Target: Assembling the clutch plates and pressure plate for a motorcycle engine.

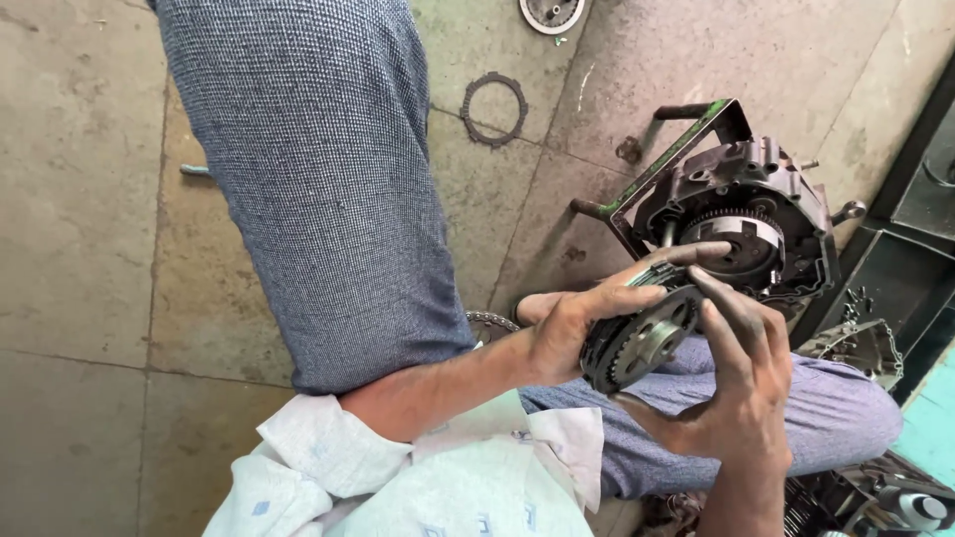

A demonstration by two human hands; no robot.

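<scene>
My left hand (572,318) and my right hand (741,383) both grip a round, dark, greasy clutch assembly (642,338) with a toothed rim and a metal hub. It is held on edge between the palms, just in front of an engine case (741,214). My left index finger stretches out and touches the ribbed clutch drum (741,239) mounted in that case. My right fingers lie over the assembly's upper edge.
The engine case sits in a green metal stand (686,139) on a concrete floor. A toothed clutch ring (493,109) lies on the floor beyond my knee. Another round part (552,12) is at the top edge. Chain and metal parts (865,343) lie at right.
</scene>
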